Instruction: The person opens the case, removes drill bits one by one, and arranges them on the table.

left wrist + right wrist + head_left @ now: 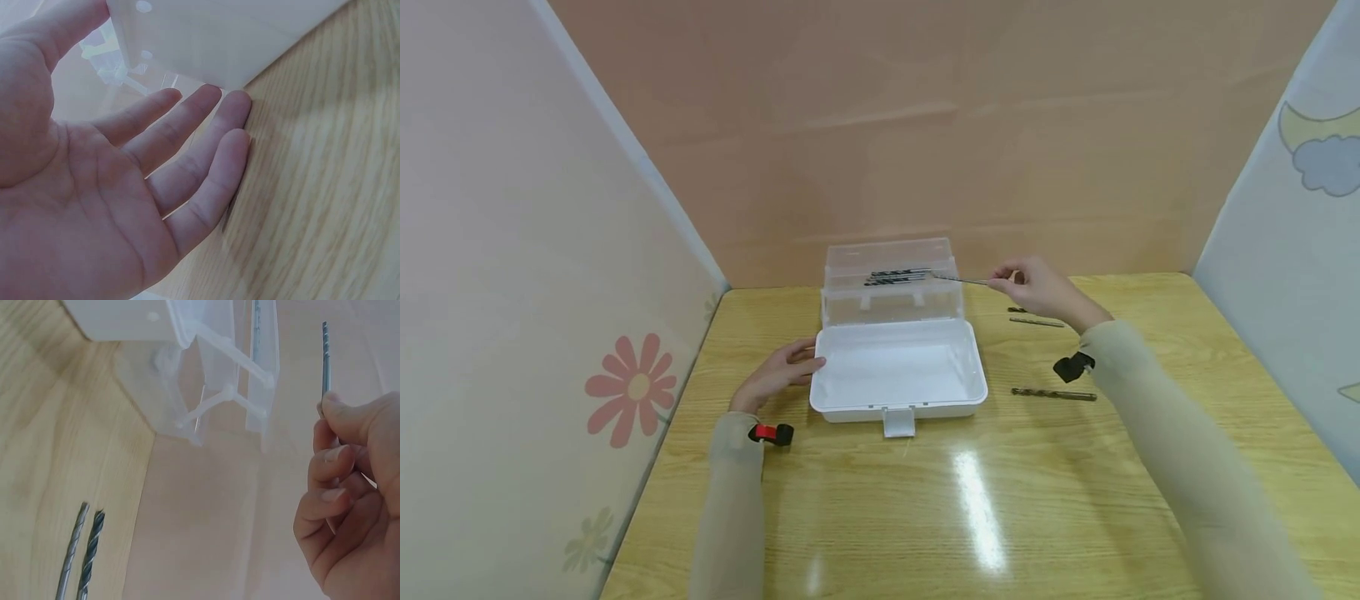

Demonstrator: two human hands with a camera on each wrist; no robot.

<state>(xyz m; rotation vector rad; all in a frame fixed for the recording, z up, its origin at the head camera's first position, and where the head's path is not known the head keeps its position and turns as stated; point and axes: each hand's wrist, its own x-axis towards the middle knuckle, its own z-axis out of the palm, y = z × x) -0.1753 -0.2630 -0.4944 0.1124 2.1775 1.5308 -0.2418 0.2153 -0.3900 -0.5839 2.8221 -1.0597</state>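
Wood-grain surface (925,500) lies nearest, glossy under the light. On it, the left hand (778,373) rests flat with straight fingers (206,125) touching the left wall of the white plastic box (898,371), holding nothing. To the right of the box a thick drill bit (1053,394) lies crosswise on the surface, and farther back two thinner bits (1036,321) lie side by side (the wrist view shows their fluted ends close together). The box's clear upper tray (891,279) stands raised behind the open base, with several dark bits (895,277) lying in it. The right hand (1037,287) hovers to the right of the tray, its grip pinching one end of a slim drill bit (966,281) between thumb and fingertips. That bit's long axis runs nearly level, left to right; its free fluted tip points left toward the tray, reaching its right edge, while the shank end sits in the grip.
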